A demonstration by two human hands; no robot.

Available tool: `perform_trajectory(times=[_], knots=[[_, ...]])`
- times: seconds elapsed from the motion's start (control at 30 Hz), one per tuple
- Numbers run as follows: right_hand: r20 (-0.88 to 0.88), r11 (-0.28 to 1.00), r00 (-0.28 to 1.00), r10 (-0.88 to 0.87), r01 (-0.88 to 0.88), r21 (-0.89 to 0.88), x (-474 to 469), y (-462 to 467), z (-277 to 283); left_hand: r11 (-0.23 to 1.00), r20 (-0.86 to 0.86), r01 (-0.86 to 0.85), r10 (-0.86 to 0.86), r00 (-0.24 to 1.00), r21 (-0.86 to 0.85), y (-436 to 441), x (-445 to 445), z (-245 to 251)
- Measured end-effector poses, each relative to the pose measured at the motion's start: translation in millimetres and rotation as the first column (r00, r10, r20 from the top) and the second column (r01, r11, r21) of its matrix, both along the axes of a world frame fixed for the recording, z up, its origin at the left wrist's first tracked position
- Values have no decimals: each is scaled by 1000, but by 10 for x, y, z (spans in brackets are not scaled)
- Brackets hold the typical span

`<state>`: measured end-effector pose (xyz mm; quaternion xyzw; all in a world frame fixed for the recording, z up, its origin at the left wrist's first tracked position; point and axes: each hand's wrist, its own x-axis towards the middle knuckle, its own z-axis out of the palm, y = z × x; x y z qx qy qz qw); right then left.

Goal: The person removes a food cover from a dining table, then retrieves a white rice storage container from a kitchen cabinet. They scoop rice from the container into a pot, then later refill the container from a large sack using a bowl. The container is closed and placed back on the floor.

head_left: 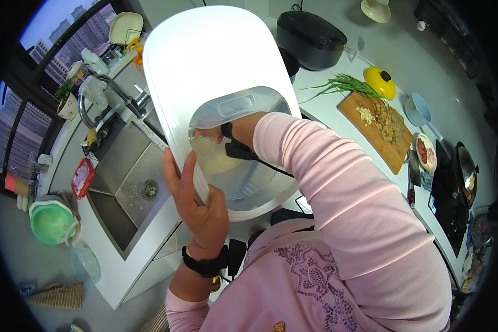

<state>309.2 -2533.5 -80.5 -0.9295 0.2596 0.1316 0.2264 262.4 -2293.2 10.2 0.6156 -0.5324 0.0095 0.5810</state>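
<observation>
A large white lidded storage bin (220, 54) with a clear body is tilted in front of me. My left hand (201, 199) grips its left rim, thumb and fingers on either side of the edge. Through the opening in the top, my right hand (209, 133) reaches inside, mostly hidden by the rim, the wrist strap and my forearm. Near its fingers is what looks like a clear scoop or cup, too unclear to tell whether it is held. Pale grain, apparently rice (220, 159), lies in the bin below the hand.
A steel sink (128, 182) with a faucet (128, 99) is at left. At right are a wooden cutting board (357, 120) with chopped food, green stalks (344, 85), a knife (413, 178), a plate of meat (425, 152) and a wok (465, 174). A black rice cooker (311, 39) stands behind.
</observation>
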Motion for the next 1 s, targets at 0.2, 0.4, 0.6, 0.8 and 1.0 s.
perform_trajectory(times=[0.2,0.4,0.6,0.8,1.0], knots=[[1,999,999,-33,33,40,-98,-46,65,999,-77,27,-24,997,33,-10,-17,1],[-12,997,999,-42,43,59,-148,-79,47,1000,-81,3,-1,997,30,-41,-4,7],[-41,995,998,-44,47,87,-159,-85,19,999,-111,26,-22,994,36,-15,40,-3],[-73,993,996,-42,49,105,-144,-63,-20,1000,-158,20,-19,987,6,-6,90,-5],[-125,990,992,-27,44,133,-144,-70,-84,1000,-179,24,-25,983,-9,-12,141,10]])
